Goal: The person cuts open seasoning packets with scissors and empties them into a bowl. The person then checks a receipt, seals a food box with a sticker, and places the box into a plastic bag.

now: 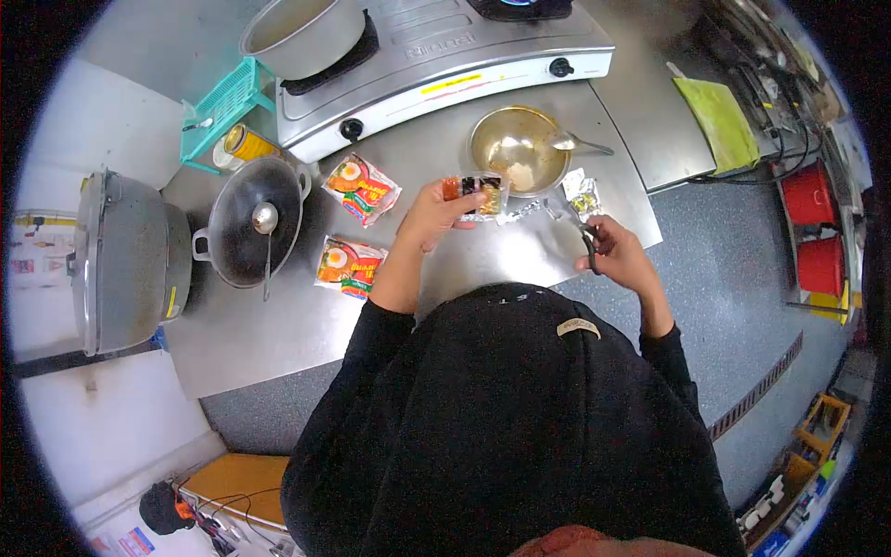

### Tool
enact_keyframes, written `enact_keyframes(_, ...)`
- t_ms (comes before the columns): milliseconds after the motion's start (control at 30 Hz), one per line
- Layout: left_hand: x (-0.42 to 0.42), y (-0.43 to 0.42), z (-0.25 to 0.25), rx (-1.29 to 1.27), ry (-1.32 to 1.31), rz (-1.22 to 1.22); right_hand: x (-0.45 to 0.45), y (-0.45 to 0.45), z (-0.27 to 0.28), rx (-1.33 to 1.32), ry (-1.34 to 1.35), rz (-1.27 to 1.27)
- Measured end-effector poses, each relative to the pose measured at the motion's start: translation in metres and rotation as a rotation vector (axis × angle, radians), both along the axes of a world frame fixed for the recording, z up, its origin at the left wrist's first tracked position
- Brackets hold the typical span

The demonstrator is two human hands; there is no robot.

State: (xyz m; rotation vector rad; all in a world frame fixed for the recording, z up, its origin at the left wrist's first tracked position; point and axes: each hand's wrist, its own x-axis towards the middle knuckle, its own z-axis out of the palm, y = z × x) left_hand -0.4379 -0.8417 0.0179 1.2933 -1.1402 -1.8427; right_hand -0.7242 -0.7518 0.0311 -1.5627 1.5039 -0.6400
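My left hand is closed around the seasoning sachets, which show orange-red and dark contents. They sit at the near left rim of a metal mixing bowl. Inside the bowl is a pale powder, and a spoon rests over its right rim. My right hand grips black-handled scissors, with the blades pointing toward the bowl. Torn sachet wrappers lie beside the blades. Two red-and-white instant noodle packs lie left of my left hand.
A gas stove spans the back, with a large pot on its left burner and a blue flame at the right. A wok holding a ladle stands left. A green cloth lies at the right.
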Motion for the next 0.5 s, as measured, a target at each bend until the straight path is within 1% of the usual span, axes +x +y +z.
enact_keyframes(33,-0.004,0.002,0.004,-0.001,-0.001,-0.007,0.003,-0.003,0.015,0.006,0.084,0.072)
enact_keyframes(100,-0.011,0.006,0.010,-0.020,0.017,-0.031,0.005,-0.009,0.020,-0.032,0.099,0.065)
enact_keyframes(167,-0.016,0.011,0.015,-0.029,0.030,-0.074,0.005,-0.017,0.030,0.109,0.120,0.210)
enact_keyframes(200,-0.018,0.013,0.017,-0.039,0.045,-0.112,0.006,-0.020,0.033,0.108,0.119,0.207)
enact_keyframes(267,-0.020,0.015,0.019,-0.039,0.037,-0.147,0.009,-0.025,0.038,0.219,0.083,0.227)
enact_keyframes(367,-0.021,0.015,0.015,-0.035,0.021,-0.197,0.012,-0.029,0.048,0.252,0.078,0.259)
enact_keyframes(500,-0.022,0.016,0.017,-0.035,0.020,-0.224,0.012,-0.030,0.044,0.232,0.037,0.265)
